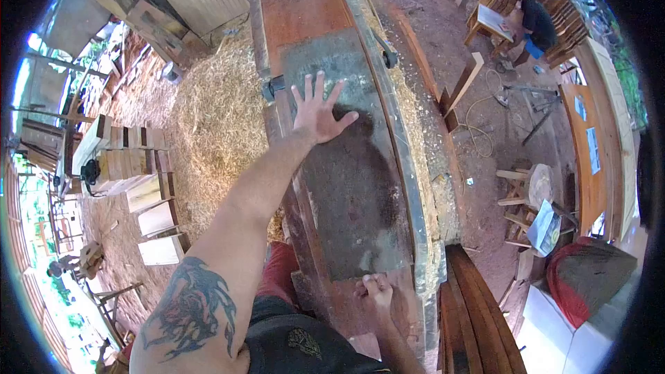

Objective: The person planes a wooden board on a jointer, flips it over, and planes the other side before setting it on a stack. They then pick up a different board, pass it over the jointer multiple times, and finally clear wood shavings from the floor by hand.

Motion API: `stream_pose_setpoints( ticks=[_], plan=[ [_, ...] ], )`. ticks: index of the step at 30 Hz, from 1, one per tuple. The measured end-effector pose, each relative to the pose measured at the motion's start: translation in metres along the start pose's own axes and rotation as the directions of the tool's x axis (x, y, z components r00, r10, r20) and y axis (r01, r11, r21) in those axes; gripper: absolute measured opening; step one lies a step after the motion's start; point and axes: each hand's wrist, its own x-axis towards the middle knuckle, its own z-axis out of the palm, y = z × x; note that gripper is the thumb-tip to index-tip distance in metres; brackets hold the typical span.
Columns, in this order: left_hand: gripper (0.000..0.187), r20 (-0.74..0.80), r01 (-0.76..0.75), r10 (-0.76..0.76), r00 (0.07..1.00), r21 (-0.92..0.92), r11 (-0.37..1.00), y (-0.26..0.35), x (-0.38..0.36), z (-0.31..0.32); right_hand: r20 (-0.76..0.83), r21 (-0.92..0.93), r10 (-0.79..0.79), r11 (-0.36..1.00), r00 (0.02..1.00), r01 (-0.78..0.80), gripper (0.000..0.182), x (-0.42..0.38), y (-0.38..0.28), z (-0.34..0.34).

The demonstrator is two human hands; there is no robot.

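Observation:
My left hand (320,112) lies with spread fingers on a long, worn grey panel (353,215), toward its far half. My tattooed left arm reaches in from the lower left. Beside the near end of that panel, my right hand (376,291) is closed, its fingers curled over the reddish-brown wood. Whether it grips something small cannot be made out. The panel is set between long wooden side rails (409,187). Beyond it stretches a reddish-brown wooden surface (305,0).
Wood shavings (215,111) cover the ground on the left, near stacked timber blocks (149,194). Dark planks (474,312) stand at the lower right. A round wooden stool (540,185) is farther right. Another person (537,24) bends over a small table at the upper right.

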Motion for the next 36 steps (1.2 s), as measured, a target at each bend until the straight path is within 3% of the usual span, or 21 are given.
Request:
stream_pose_setpoints(
  ticks=[3,6,7,9,11,15,17,20,23,26,30,36],
  plan=[
    [0.092,-0.024,-0.005,0.005,1.0,-0.022,1.0,-0.01,0.011,0.004,-0.005,0.004,-0.094,0.996,0.996,0.094,0.013,0.007,-0.003,0.014],
    [0.091,-0.04,-0.007,0.006,0.999,-0.034,0.999,-0.016,0.019,0.006,-0.072,0.051,-0.09,0.994,0.993,0.093,0.014,0.005,-0.011,0.029],
    [0.091,-0.056,-0.011,0.009,0.998,-0.034,0.999,-0.019,0.022,0.009,-0.107,-0.147,-0.233,0.965,0.967,0.217,0.014,0.005,-0.008,0.029],
    [0.091,-0.072,-0.012,0.009,0.997,-0.036,0.999,-0.025,0.027,0.014,-0.084,-0.527,-0.51,0.752,0.856,0.396,0.016,0.003,-0.003,0.025],
    [0.092,-0.072,-0.008,0.005,0.997,-0.039,0.999,-0.029,0.034,0.016,0.082,-0.635,-0.647,0.552,0.758,0.541,0.014,-0.014,-0.02,0.043],
    [0.093,-0.004,0.028,-0.028,1.0,-0.029,0.999,-0.035,0.049,0.01,0.489,-0.648,-0.751,0.028,0.444,0.761,0.031,0.0,-0.049,0.103],
    [0.093,0.016,0.039,-0.038,0.999,-0.027,0.999,-0.04,0.056,0.009,0.567,-0.586,-0.715,0.0,0.41,0.81,0.043,0.016,-0.063,0.135],
    [0.093,0.038,0.045,-0.045,0.998,-0.017,0.999,-0.048,0.071,0.009,0.655,-0.617,-0.651,-0.169,0.384,0.768,0.053,0.041,-0.078,0.165],
    [0.094,0.027,0.037,-0.036,0.999,-0.03,0.999,-0.058,0.083,0.009,0.664,-0.684,-0.589,-0.229,0.461,0.693,0.056,0.055,-0.073,0.18],
    [0.094,0.024,0.023,-0.022,0.999,-0.047,0.999,-0.069,0.095,0.008,0.644,-0.719,-0.607,-0.271,0.466,0.64,0.055,0.068,-0.067,0.194],
    [0.093,0.054,0.023,-0.02,0.998,-0.053,0.998,-0.08,0.11,0.008,0.63,-0.74,-0.681,-0.381,0.373,0.554,0.047,0.095,-0.061,0.21],
    [0.091,0.06,0.027,-0.024,0.998,-0.05,0.998,-0.097,0.136,0.007,0.607,-0.767,-0.719,-0.417,0.339,0.489,0.042,0.117,-0.073,0.236]
  ],
)
